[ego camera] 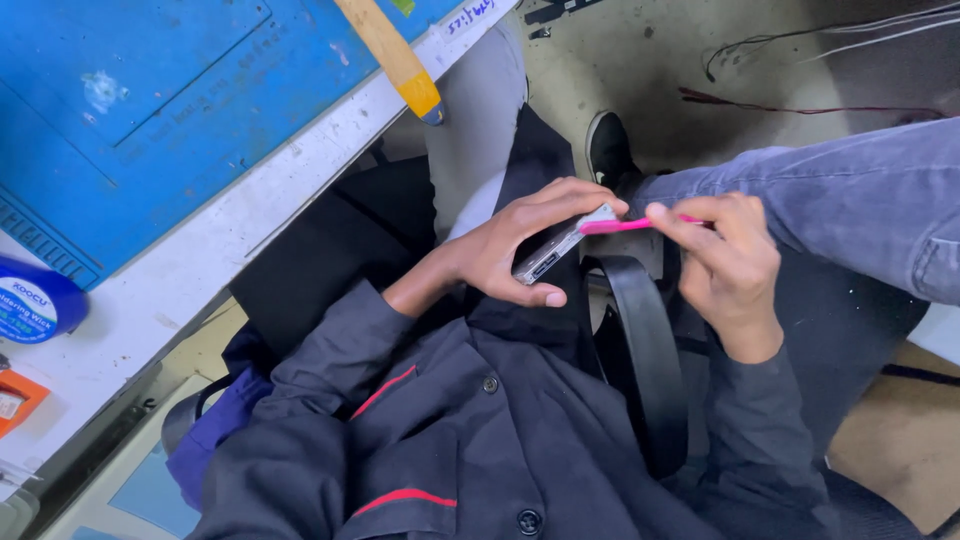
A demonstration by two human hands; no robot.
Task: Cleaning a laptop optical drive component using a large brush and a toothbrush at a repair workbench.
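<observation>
My left hand [520,245] grips a slim silver phone [553,254] edge-on, held over my lap with thumb underneath and fingers across the top. My right hand [725,265] pinches a thin pink tool [622,226] whose tip touches the phone's upper end. Both hands sit close together above my dark jacket [450,440] and a black chair armrest [645,350].
A white workbench [200,260] with a blue mat [150,100] lies at left. On it are a yellow-handled tool [395,55], a blue round tub [35,300] and an orange item [15,400]. My grey-trousered leg [850,190] and black shoe [608,150] are right; wires [800,105] trail on the floor.
</observation>
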